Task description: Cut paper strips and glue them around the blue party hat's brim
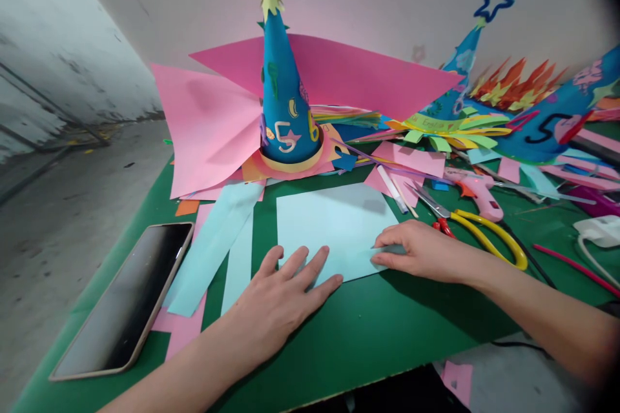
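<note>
A light blue sheet of paper [334, 222] lies on the green table in front of me. My left hand [290, 290] rests with spread fingers on its lower left part, pressing it flat. At the sheet's lower right corner, the thumb and forefinger of my right hand [409, 250] close on the paper; a tiny dark tip shows by the forefinger, too small to name. Behind the sheet stands a blue paper cone hat [285, 90] with a white 5 and a yellow-green pipe-cleaner star on top. Scissors with yellow handles [489, 239] lie just beyond my right hand.
A phone [123, 300] lies at the left beside light blue paper strips [213, 248]. Pink sheets [213, 129] lean behind the hat. To the right are a pink glue gun [477, 193], a white marker [392, 189], more cone hats [542, 122] and paper scraps. The table's front edge is near me.
</note>
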Available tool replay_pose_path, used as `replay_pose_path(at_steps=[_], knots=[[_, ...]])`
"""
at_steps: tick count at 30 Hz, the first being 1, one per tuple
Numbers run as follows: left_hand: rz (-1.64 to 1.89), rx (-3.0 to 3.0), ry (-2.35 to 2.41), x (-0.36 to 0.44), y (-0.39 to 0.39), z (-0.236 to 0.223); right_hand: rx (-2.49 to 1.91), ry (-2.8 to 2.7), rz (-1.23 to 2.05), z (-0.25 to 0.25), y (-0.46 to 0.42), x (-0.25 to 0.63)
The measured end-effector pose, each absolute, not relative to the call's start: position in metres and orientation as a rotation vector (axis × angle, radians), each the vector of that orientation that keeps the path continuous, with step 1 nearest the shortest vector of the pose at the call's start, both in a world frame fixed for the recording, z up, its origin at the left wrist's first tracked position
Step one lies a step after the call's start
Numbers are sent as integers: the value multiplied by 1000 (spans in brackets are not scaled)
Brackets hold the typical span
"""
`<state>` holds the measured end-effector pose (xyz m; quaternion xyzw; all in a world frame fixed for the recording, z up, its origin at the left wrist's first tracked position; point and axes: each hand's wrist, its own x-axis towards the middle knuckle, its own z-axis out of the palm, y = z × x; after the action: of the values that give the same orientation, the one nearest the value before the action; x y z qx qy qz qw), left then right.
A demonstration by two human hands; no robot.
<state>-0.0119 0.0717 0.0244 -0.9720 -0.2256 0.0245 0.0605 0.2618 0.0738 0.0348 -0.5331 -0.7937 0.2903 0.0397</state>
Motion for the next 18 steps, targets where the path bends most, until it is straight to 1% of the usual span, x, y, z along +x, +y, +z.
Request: replay_pose_path(at_steps=[11, 18], knots=[[118, -2905, -680, -9, 68, 26, -1735, -2349, 859, 33, 78, 264], [93, -2916, -677, -8, 65, 27, -1771, -2370, 672, 31, 71, 261]])
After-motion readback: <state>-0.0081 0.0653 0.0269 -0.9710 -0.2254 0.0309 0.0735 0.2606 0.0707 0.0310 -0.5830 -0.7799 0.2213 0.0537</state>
